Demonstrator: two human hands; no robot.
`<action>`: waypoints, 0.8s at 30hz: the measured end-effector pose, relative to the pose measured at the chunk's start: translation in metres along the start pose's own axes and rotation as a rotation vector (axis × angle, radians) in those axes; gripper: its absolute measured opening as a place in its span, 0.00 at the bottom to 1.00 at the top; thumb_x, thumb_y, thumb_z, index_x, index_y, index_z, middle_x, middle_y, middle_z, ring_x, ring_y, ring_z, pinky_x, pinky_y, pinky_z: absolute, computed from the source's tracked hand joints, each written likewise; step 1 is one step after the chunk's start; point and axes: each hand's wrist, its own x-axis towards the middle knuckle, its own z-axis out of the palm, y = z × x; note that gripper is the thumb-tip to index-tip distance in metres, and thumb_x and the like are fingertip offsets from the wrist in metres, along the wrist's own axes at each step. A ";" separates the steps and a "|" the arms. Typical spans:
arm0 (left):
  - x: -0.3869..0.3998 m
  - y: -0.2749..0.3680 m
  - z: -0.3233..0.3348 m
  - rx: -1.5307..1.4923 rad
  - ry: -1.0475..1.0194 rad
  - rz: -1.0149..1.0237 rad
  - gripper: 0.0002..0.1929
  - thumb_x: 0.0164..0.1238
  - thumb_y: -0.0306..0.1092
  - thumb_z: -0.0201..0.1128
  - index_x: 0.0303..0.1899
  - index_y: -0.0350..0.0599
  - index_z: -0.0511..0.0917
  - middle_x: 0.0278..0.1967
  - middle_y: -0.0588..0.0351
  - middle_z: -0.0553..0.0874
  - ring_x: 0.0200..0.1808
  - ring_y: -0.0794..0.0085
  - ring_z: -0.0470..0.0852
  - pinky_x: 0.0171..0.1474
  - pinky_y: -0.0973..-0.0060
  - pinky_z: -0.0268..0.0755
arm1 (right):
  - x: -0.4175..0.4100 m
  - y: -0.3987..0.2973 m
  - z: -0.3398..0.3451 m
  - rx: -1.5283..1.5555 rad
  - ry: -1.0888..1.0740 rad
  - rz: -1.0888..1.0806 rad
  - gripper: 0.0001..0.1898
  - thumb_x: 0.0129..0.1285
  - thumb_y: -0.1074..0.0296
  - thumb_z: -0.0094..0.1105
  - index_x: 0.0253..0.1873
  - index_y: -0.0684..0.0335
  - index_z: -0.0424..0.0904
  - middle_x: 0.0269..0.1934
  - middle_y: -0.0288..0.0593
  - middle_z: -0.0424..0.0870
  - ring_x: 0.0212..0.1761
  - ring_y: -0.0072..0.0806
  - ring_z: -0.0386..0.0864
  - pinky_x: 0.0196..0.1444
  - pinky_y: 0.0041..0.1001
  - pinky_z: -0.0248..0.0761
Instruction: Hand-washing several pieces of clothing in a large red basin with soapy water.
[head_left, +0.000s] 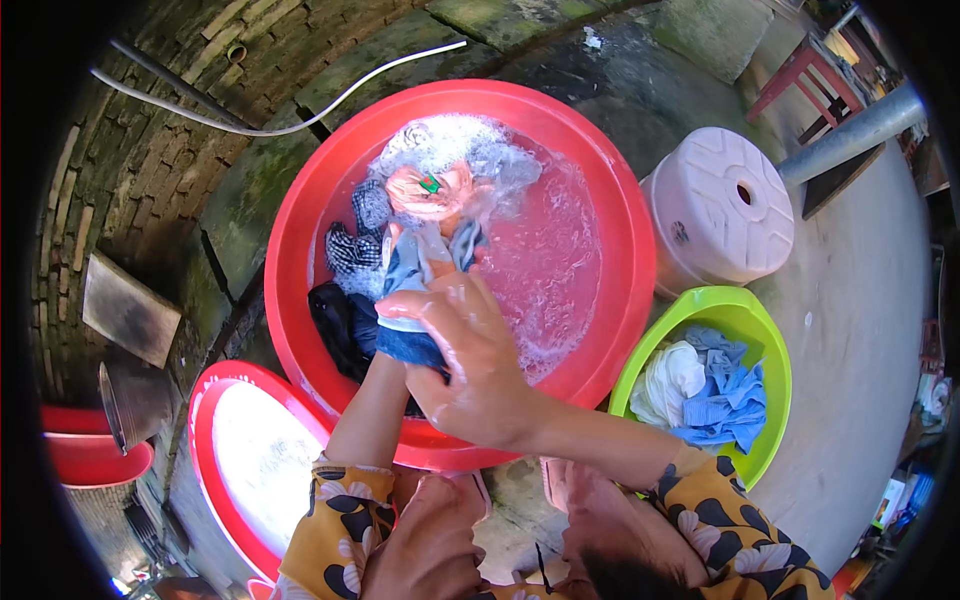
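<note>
A wet blue garment (409, 341) with a dark denim-like band is bunched between my hands over a large red plastic basin (615, 217) of soapy water. My right hand (472, 360), dotted with suds, grips the garment from above. Cloth covers most of my left hand (388, 375); its wrist enters beneath the band and its finger grip is hidden. Beyond my hands, a peach cloth (420, 193) with a small green patch lies among foam. Checked cloth (352, 251) and dark cloth (337, 326) rest along the basin's left side.
A lime-green tub (780, 375) at right holds white and blue clothes. Behind it stands a pale plastic stool (720, 202). A second red basin (206, 450), full of white foam, sits at lower left. A white hose (360, 82) curves past the brick wall (150, 195).
</note>
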 end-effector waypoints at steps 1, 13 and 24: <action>-0.001 0.003 0.002 0.155 0.039 -0.045 0.27 0.67 0.55 0.53 0.58 0.46 0.66 0.41 0.52 0.80 0.44 0.62 0.80 0.50 0.66 0.74 | -0.001 0.008 0.009 -0.148 0.036 -0.066 0.24 0.43 0.78 0.60 0.50 0.58 0.75 0.39 0.47 0.72 0.43 0.44 0.70 0.52 0.40 0.60; -0.003 -0.022 -0.052 0.341 0.301 0.375 0.20 0.69 0.49 0.51 0.52 0.45 0.72 0.39 0.48 0.83 0.35 0.60 0.83 0.41 0.64 0.78 | 0.020 0.076 0.024 -0.214 0.167 -0.189 0.15 0.45 0.67 0.66 0.39 0.59 0.74 0.34 0.47 0.76 0.37 0.45 0.77 0.39 0.36 0.71; -0.005 -0.051 -0.010 0.279 0.371 0.399 0.13 0.68 0.41 0.50 0.43 0.44 0.77 0.40 0.53 0.84 0.41 0.63 0.83 0.48 0.62 0.76 | 0.030 0.169 -0.059 -0.560 0.029 0.595 0.20 0.50 0.61 0.66 0.46 0.64 0.76 0.33 0.50 0.83 0.36 0.50 0.81 0.38 0.37 0.75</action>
